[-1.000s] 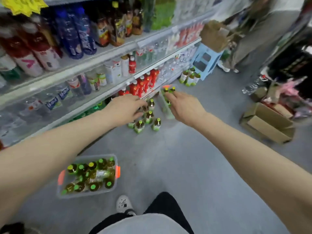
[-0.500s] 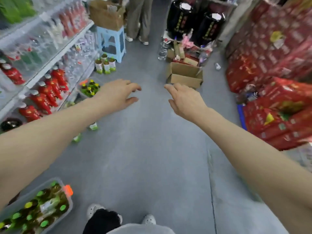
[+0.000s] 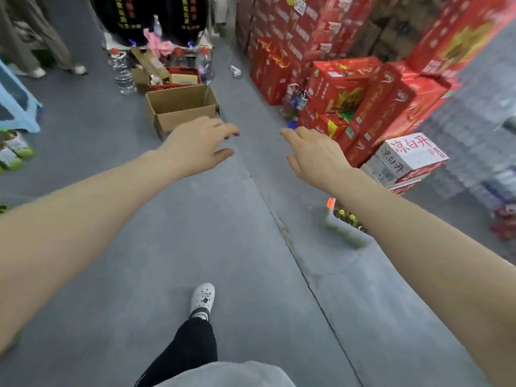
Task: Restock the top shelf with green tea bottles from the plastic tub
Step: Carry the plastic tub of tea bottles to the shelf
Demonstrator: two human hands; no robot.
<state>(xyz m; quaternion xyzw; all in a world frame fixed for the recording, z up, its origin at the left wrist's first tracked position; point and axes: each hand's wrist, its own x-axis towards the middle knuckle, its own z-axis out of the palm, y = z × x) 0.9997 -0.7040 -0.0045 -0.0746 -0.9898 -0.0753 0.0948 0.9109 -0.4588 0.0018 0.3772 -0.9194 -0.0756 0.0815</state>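
Both my arms reach forward over the grey aisle floor. My left hand [image 3: 199, 143] hangs in the air with fingers loosely curled and holds nothing. My right hand [image 3: 312, 153] is also empty, fingers relaxed. A clear plastic tub [image 3: 339, 230] with an orange latch and green-capped tea bottles inside sits on the floor under my right forearm, partly hidden by it. The drink shelves are out of view.
An open cardboard box [image 3: 178, 110] stands ahead of my left hand. Red cartons [image 3: 349, 88] are stacked at the right, with a white case [image 3: 407, 155] beside them. Water bottles [image 3: 122, 71], a blue stool [image 3: 16, 101] and another person's legs [image 3: 36, 46] are at the far left.
The view has swung right, away from the shelves and the first tub, toward the red cartons. A tub of green-capped bottles now shows under my right forearm. Both hands stay empty.
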